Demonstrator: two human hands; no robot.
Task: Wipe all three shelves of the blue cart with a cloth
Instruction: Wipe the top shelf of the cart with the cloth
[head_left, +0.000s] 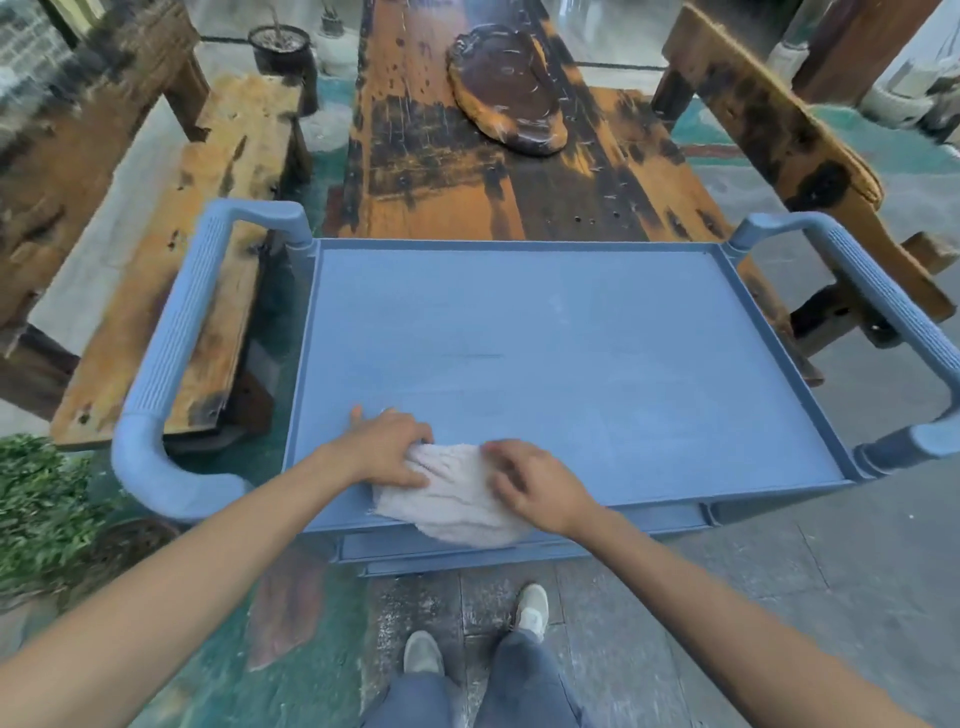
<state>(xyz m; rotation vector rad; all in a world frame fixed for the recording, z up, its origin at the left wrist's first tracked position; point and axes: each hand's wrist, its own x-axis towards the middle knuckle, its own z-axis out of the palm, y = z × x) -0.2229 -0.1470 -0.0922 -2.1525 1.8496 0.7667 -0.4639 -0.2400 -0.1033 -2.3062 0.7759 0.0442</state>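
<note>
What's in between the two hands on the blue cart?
The white cloth lies between the left hand and the right hand, bunched on the near edge of the cart's top shelf. The head view shows it.

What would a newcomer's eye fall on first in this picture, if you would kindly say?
First, the blue cart, whose broad top shelf fills the middle. At the shelf's near edge, the left hand and right hand both grip a white cloth that overhangs the rim. Behind the cart runs a worn wooden table bearing a dark wooden tray.
</note>
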